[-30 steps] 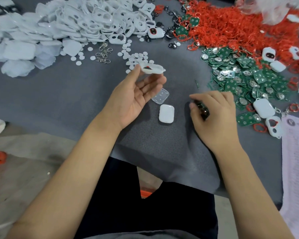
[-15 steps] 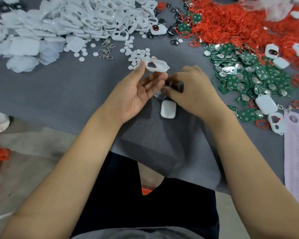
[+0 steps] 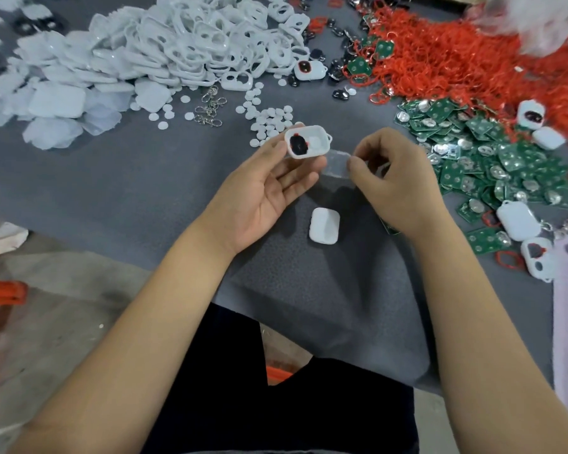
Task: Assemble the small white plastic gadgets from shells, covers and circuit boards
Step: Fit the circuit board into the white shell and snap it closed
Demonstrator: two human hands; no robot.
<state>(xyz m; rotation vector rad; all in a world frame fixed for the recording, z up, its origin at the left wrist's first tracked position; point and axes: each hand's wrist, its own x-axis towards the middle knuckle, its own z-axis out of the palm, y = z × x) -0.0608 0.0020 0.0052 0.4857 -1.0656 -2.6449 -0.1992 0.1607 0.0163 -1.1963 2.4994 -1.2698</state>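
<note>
left hand [image 3: 269, 188]: pinches white shell [image 3: 307, 141] at fingertips, black-and-red insert inside | right hand [image 3: 392, 178]: pinches clear cover [image 3: 335, 163] just right of shell | white cover [image 3: 324, 225]: on grey mat below both hands

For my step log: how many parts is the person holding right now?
2. A white shell with a black insert, pinched in the left hand; a clear cover, pinched in the right hand just beside it. The right hand's curled fingers could hide more.
</note>
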